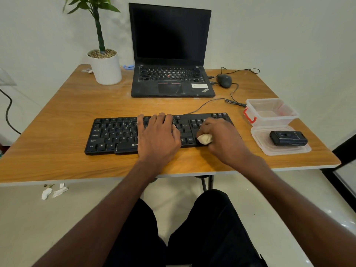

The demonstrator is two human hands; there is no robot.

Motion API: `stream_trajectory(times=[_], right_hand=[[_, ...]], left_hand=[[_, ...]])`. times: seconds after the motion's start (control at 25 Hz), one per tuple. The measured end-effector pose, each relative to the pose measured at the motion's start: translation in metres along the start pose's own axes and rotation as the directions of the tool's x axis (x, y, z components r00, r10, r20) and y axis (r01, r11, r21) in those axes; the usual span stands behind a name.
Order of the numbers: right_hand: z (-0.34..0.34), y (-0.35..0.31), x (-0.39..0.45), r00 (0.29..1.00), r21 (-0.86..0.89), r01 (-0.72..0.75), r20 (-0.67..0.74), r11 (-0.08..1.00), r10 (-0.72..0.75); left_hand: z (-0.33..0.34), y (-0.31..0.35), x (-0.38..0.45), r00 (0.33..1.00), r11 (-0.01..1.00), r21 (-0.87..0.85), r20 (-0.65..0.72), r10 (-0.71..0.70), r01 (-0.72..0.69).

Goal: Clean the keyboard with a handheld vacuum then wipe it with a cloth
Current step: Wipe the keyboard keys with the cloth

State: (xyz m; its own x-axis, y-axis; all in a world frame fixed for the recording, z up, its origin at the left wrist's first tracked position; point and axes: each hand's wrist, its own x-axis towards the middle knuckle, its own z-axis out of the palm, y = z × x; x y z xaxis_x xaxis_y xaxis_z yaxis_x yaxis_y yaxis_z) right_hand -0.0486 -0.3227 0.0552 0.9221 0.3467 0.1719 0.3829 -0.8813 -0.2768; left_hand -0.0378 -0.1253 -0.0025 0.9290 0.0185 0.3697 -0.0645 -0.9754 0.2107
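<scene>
Right hand (221, 135) pinching bunched white cloth (205, 139) on black keyboard (115, 134); left hand (157, 134) flat.

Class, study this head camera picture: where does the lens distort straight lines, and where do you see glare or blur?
Head view: the wide lens bows the table edge; soft even light; dull sheen on the dark laptop screen; right hand and cloth slightly soft; keyboard legends readable.

- Left side of surface (57, 120), from near edge to plant pot (106, 67) at far left corner: bare, open passage.
- Far edge, centre: laptop (170, 54) upright, blocks.
- Right edge: plastic container (271, 111) and lid (279, 149) obstruct; cable (204, 105) crosses between laptop and keyboard (115, 133).
</scene>
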Motion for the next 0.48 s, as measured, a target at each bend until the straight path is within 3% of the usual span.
stream_trajectory(times=[0.16,0.32,0.4,0.48], right_hand=[[0.001,-0.007,0.003,0.979,-0.073,-0.129,-0.171,0.989,0.115],[0.027,-0.018,-0.025,0.98,-0.07,0.156,-0.115,0.985,-0.164],[0.025,0.005,-0.039,0.981,-0.06,0.091,-0.168,0.994,-0.1],[0.022,0.016,-0.042,0.959,-0.006,-0.092,-0.271,0.996,0.087]], left_hand=[[0.0,0.0,0.0,1.0,1.0,0.0,0.001,0.005,-0.005],[0.001,-0.001,0.0,1.0,1.0,0.002,0.007,0.004,-0.004],[0.002,0.0,0.001,1.0,1.0,0.005,0.009,0.012,-0.012],[0.002,0.0,0.001,1.0,1.0,0.013,0.013,0.022,-0.022]])
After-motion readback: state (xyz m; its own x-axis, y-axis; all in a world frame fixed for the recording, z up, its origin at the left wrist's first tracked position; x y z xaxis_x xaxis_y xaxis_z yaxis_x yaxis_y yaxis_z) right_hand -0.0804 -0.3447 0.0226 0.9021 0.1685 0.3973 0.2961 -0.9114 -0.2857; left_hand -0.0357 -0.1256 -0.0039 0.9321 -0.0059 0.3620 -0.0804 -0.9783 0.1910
